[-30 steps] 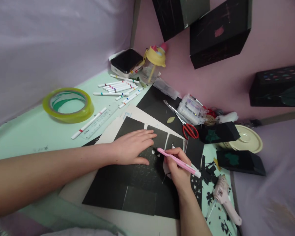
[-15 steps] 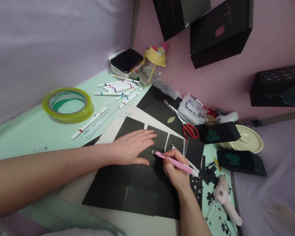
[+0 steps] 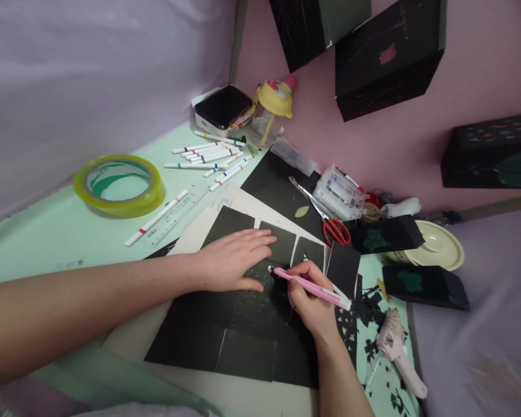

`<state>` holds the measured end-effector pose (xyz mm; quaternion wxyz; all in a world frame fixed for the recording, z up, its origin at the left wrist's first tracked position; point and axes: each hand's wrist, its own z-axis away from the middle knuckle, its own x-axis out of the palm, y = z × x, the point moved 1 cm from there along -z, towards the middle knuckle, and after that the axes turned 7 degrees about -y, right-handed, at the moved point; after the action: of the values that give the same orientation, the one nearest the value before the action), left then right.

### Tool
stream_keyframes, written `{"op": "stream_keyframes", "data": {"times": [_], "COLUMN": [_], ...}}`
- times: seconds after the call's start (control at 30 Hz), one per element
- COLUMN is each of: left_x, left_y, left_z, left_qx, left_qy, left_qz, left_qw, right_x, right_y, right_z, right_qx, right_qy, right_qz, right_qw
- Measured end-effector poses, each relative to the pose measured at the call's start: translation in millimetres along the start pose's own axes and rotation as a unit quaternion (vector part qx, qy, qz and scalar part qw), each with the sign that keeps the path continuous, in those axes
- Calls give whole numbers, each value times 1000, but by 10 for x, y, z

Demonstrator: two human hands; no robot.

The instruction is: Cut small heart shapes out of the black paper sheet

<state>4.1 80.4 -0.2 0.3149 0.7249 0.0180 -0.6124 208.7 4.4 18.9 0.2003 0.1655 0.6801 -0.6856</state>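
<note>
Beyond the right hand (image 3: 312, 301), a clear plastic case (image 3: 339, 194) holds markers, just beside red-handled scissors (image 3: 335, 230). That hand is clamped around a pink craft knife (image 3: 310, 286), tip on the black paper (image 3: 243, 307). Just left of it, the left hand (image 3: 232, 259) lies flat, fingers extended, pressing the paper.

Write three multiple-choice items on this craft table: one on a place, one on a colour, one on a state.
1. Where does the left hand rest?
A. on the black paper
B. on the tape roll
C. on the scissors

2. What colour is the tool in the right hand?
A. green
B. pink
C. blue

3. How does the left hand lie?
A. fisted
B. flat, palm down
C. raised

Answers: 1 A, its palm covers the black sheet. 2 B, the pink craft knife is plainly pink. 3 B, its fingers are spread on the paper.
</note>
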Motion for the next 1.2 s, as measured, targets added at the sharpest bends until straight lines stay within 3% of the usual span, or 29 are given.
{"op": "stream_keyframes", "data": {"times": [1.2], "left_x": [-33], "left_y": [13], "left_z": [-12], "left_qx": [9], "left_qy": [-12], "left_qz": [-4], "left_qw": [1000], "right_x": [51], "right_y": [55], "right_z": [-70], "right_qx": [21], "right_qy": [62], "right_qz": [-16], "right_qw": [998]}}
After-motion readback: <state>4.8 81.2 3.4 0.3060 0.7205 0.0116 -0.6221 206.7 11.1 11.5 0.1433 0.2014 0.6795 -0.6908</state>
